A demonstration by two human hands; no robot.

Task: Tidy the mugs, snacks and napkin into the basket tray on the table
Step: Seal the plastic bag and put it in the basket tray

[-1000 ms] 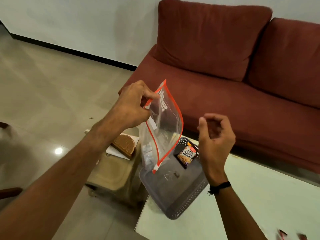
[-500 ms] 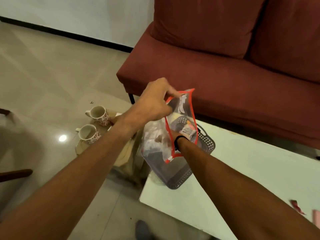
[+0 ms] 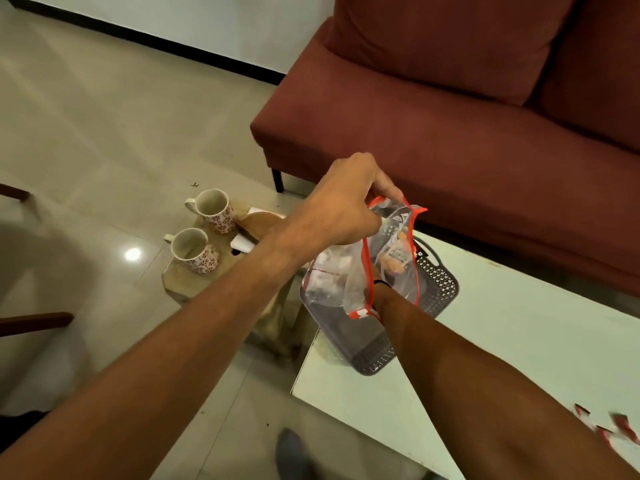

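My left hand (image 3: 341, 206) pinches the top edge of a clear zip bag with a red seal (image 3: 398, 244) and holds it over the grey basket tray (image 3: 375, 362) at the table's left corner. Beyond its black wristband, my right hand (image 3: 381, 277) goes into the bag's mouth and is mostly hidden by the plastic. A peanut snack packet (image 3: 394, 263) shows through the bag; whether my fingers grip it is unclear. Two floral mugs (image 3: 213, 209) (image 3: 194, 249) stand on a low wooden stool (image 3: 187, 285) left of the table, beside a white napkin (image 3: 242, 242).
The pale table (image 3: 519, 341) runs to the right, with small red sachets (image 3: 609, 427) near its lower right edge. A red sofa (image 3: 450, 133) stands close behind it. A round wooden board (image 3: 259, 223) lies on the stool. My foot (image 3: 291, 452) is on the tiled floor.
My right hand went from open in the air into the bag's mouth. My left hand lowered the bag over the basket. The view tilted down, bringing the mugs into sight.
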